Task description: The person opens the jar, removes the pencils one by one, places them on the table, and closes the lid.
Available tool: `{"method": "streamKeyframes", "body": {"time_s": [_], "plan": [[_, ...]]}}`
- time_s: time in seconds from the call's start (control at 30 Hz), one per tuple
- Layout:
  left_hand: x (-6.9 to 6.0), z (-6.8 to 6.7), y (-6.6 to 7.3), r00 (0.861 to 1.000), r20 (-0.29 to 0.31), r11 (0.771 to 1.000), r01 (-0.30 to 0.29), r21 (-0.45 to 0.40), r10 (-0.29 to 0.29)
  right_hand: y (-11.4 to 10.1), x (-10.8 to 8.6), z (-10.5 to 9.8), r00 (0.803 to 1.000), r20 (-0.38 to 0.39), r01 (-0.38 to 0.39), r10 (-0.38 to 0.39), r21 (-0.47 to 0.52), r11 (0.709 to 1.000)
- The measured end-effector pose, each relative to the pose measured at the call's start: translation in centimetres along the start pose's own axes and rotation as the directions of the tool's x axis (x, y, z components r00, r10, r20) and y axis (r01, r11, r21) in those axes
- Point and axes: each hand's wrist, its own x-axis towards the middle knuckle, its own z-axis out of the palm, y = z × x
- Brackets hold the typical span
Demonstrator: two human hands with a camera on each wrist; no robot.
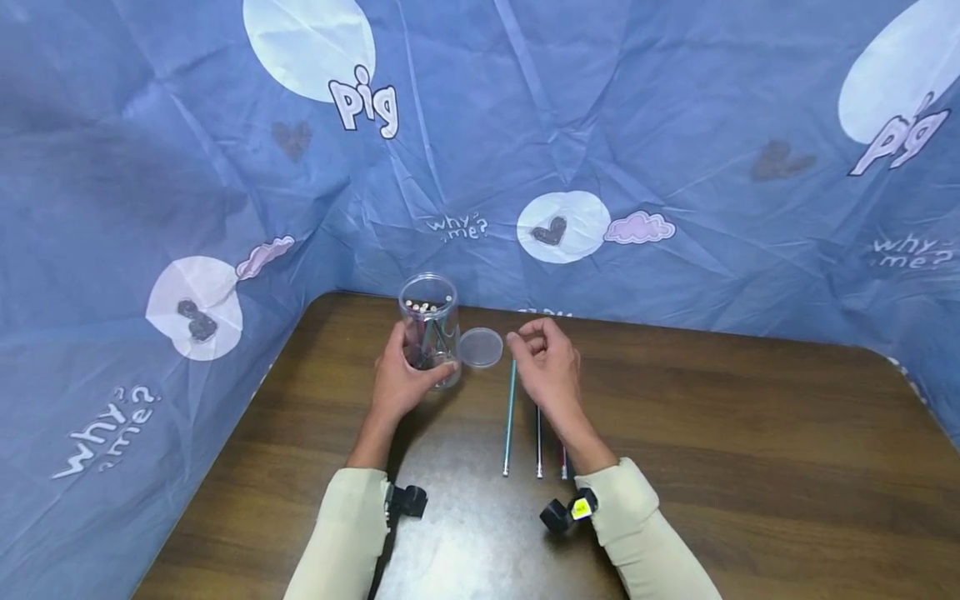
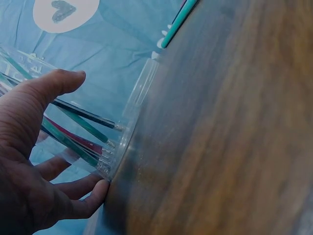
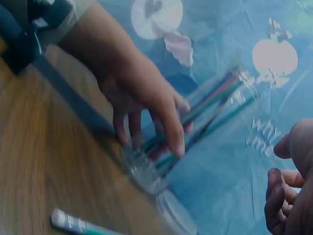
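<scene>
A clear jar [image 1: 447,333] with several pencils [image 2: 80,142] in it stands upright at the table's back left. My left hand [image 1: 403,379] is wrapped around its lower part, thumb at the front; the left wrist view shows the same hand [image 2: 34,161] against the jar's wall. My right hand [image 1: 551,371] hovers at the far end of a teal pencil [image 1: 510,417], fingers loosely bent with nothing visible in them, as the right wrist view also shows [image 3: 298,181]. Beside the teal pencil lie a dark pencil [image 1: 538,442] and a reddish one [image 1: 564,462], partly hidden by my right arm.
A round clear lid [image 1: 481,347] lies just right of the jar. The brown wooden table [image 1: 735,433] meets a blue printed cloth [image 1: 465,150] at the back and left. Dark devices are strapped to both wrists, over light sleeves.
</scene>
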Motion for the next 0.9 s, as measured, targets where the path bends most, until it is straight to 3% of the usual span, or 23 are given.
{"method": "streamKeyframes", "body": {"time_s": [0.2,0.5,0.67,0.9], "plan": [[0.0,0.0,0.1,1.0,0.001,1.0,0.002,-0.001,-0.002,-2.4,-1.0,1.1,0.994,0.062,0.086,-0.09,0.056,0.995],[-0.1,0.0,0.2,1.0,0.007,1.0,0.009,0.003,-0.009,-6.0,-1.1,2.9,0.956,0.136,0.248,-0.262,0.112,0.962],[-0.2,-0.1,0.2,1.0,0.005,1.0,0.009,-0.002,-0.009,-7.4,-0.6,3.7,0.942,0.167,0.283,-0.291,0.067,0.957],[0.0,-0.3,0.1,1.0,-0.01,1.0,-0.01,0.027,0.01,-8.8,0.1,4.9,0.938,0.228,0.278,-0.26,-0.051,0.959]]}}
